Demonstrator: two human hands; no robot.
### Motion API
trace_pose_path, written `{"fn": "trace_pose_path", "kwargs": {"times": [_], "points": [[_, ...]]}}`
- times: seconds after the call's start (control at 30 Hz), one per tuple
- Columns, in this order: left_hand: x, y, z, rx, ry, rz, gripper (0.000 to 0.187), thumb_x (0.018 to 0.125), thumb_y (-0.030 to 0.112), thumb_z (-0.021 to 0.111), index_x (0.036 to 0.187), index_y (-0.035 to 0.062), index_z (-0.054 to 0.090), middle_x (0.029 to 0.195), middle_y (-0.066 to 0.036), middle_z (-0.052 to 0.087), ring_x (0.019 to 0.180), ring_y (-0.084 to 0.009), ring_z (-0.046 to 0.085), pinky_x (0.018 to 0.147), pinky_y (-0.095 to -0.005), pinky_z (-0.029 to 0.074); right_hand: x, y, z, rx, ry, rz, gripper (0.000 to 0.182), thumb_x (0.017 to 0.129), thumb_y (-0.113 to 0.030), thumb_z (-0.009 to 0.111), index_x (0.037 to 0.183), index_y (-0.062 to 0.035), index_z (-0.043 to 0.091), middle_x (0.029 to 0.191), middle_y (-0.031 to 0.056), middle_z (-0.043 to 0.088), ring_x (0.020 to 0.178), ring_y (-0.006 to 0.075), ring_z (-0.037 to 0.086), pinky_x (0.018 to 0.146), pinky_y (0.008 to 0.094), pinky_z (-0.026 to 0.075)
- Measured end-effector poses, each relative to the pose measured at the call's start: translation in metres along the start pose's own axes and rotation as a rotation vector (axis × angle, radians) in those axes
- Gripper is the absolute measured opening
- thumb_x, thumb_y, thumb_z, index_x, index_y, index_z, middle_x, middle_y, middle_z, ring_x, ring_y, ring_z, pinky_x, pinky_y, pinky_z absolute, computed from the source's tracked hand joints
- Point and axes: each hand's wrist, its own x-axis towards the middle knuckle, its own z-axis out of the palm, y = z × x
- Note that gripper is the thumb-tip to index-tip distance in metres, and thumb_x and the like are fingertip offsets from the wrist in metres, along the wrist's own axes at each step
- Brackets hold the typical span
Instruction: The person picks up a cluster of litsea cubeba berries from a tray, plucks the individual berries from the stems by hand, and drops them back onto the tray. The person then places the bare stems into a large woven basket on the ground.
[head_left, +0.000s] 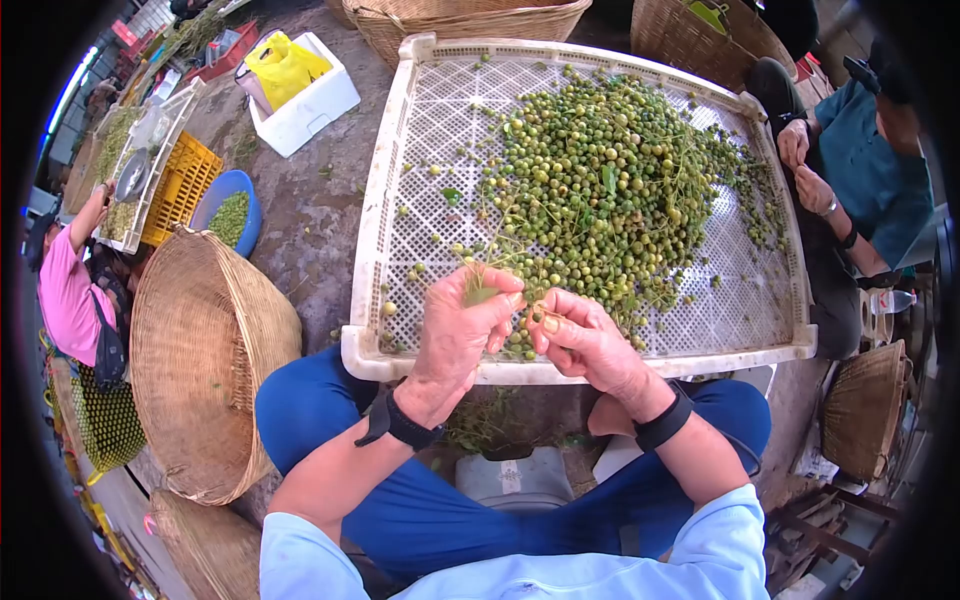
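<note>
Lattice tray: white plastic tray (440,120) stretched out before my knees, raised rim all round; stiff by the look of it, and the rim would be the place to lift it
Wicker basket: tall basket (185,345) on the floor to my left, well apart from the tray, its mouth turned partly toward me
Heap: green fruit (600,170) mixed with thin stems, piled over the middle and far right of the tray; heavy as a mass, I judge, though each piece should weigh little
Co-worker's hands: a person's two hands (815,190) just beyond the tray's right edge, fingers close together; cannot tell what they hold
Left grip: my left hand (455,325) above the near rim, thumb and fingers drawn narrow on a leafy bit (480,291); soft and easily torn, I would guess, so best taken near its base
Right grip: my right hand (590,340) just beside the left, thumb and forefinger pinched on a thin stem (535,303); likely bendy and light, best held close to where the fruit joins
Single fruit: loose one (389,309) near the left rim; round, smooth, probably firm and apt to roll, so fingertips around its sides
</note>
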Motion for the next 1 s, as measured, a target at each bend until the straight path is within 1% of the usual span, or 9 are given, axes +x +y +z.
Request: {"fn": "trace_pose_path", "kwargs": {"times": [0.17, 0.43, 0.53, 0.63, 0.7, 0.77, 0.9, 0.97, 1.0], "points": [[0.000, -0.002, -0.002, 0.054, -0.053, -0.015, 0.007, 0.077, -0.001, 0.058, 0.083, 0.0011, 0.057, 0.064, -0.002, 0.055, 0.046, -0.0040, 0.048, 0.036, -0.0162, 0.034, 0.001, 0.002, -0.002, -0.174, 0.015, -0.116, 0.019, 0.086, -0.026, 0.056, 0.078, -0.0088, 0.052, 0.059, -0.0049, 0.050, 0.043, -0.0011, 0.031, 0.037, 0.0155, 0.020], [0.005, 0.000, -0.003, 0.032, 0.004, -0.028, 0.006, 0.077, -0.002, 0.057, 0.081, 0.0025, 0.057, 0.064, -0.001, 0.055, 0.045, -0.0034, 0.047, 0.036, -0.0157, 0.034, -0.009, 0.000, -0.008, 0.019, -0.171, 0.005, 0.012, 0.084, -0.016, 0.057, 0.088, -0.0039, 0.058, 0.061, 0.0010, 0.054, 0.041, 0.0010, 0.033, 0.036, 0.0165, 0.021], [0.005, 0.007, -0.006, 0.110, -0.070, -0.005, 0.006, 0.077, -0.002, 0.056, 0.079, 0.0035, 0.057, 0.065, 0.000, 0.055, 0.048, -0.0034, 0.047, 0.040, -0.0163, 0.036, -0.008, -0.003, -0.011, 0.055, -0.234, 0.003, 0.013, 0.084, -0.015, 0.054, 0.088, -0.0029, 0.057, 0.061, 0.0023, 0.055, 0.041, 0.0019, 0.034, 0.036, 0.0168, 0.021], [0.002, 0.005, 0.000, 0.245, -0.077, 0.076, 0.006, 0.075, -0.003, 0.055, 0.077, 0.0030, 0.056, 0.066, 0.001, 0.055, 0.052, -0.0031, 0.047, 0.045, -0.0175, 0.037, -0.005, -0.007, -0.016, 0.029, -0.047, -0.175, 0.024, 0.086, -0.025, 0.049, 0.073, -0.0052, 0.054, 0.060, -0.0001, 0.050, 0.040, 0.0023, 0.033, 0.035, 0.0170, 0.021], [0.000, 0.005, 0.001, 0.317, -0.080, 0.073, 0.007, 0.074, -0.004, 0.054, 0.075, 0.0028, 0.056, 0.065, 0.002, 0.054, 0.055, -0.0028, 0.047, 0.049, -0.0185, 0.038, -0.006, -0.013, -0.013, -0.089, 0.055, -0.141, 0.027, 0.086, -0.027, 0.052, 0.068, -0.0071, 0.051, 0.059, -0.0030, 0.045, 0.043, 0.0034, 0.032, 0.038, 0.0187, 0.023], [0.000, 0.003, 0.000, 0.348, -0.111, 0.062, 0.007, 0.074, -0.004, 0.054, 0.075, 0.0025, 0.056, 0.064, 0.002, 0.054, 0.055, -0.0028, 0.047, 0.049, -0.0187, 0.038, -0.006, -0.012, -0.009, -0.494, 0.159, -0.192, 0.028, 0.085, -0.028, 0.055, 0.067, -0.0073, 0.050, 0.058, -0.0046, 0.041, 0.049, 0.0040, 0.033, 0.043, 0.0207, 0.026], [-0.001, 0.002, -0.001, 0.378, -0.178, 0.036, 0.006, 0.074, -0.003, 0.054, 0.077, 0.0024, 0.056, 0.062, 0.001, 0.053, 0.052, -0.0028, 0.046, 0.046, -0.0181, 0.037, -0.001, 0.005, -0.013, -0.633, 0.112, -0.324, 0.025, 0.084, -0.024, 0.058, 0.068, -0.0067, 0.050, 0.058, -0.0063, 0.040, 0.054, 0.0036, 0.032, 0.047, 0.0215, 0.027], [0.001, 0.002, -0.003, 0.175, -0.218, -0.121, 0.007, 0.074, -0.002, 0.055, 0.078, 0.0026, 0.057, 0.060, 0.001, 0.052, 0.046, -0.0029, 0.044, 0.040, -0.0171, 0.034, -0.006, -0.003, -0.011, -0.546, 0.036, -0.282, 0.021, 0.084, -0.021, 0.056, 0.070, -0.0060, 0.051, 0.059, -0.0064, 0.041, 0.052, 0.0033, 0.032, 0.045, 0.0203, 0.026], [0.002, 0.002, -0.004, 0.176, -0.219, -0.120, 0.007, 0.074, -0.002, 0.055, 0.078, 0.0026, 0.057, 0.060, 0.001, 0.052, 0.046, -0.0029, 0.044, 0.040, -0.0171, 0.034, -0.011, -0.008, -0.010, -0.373, -0.095, -0.159, 0.020, 0.083, -0.020, 0.055, 0.071, -0.0053, 0.050, 0.059, -0.0058, 0.042, 0.051, 0.0028, 0.032, 0.045, 0.0193, 0.025]]}}
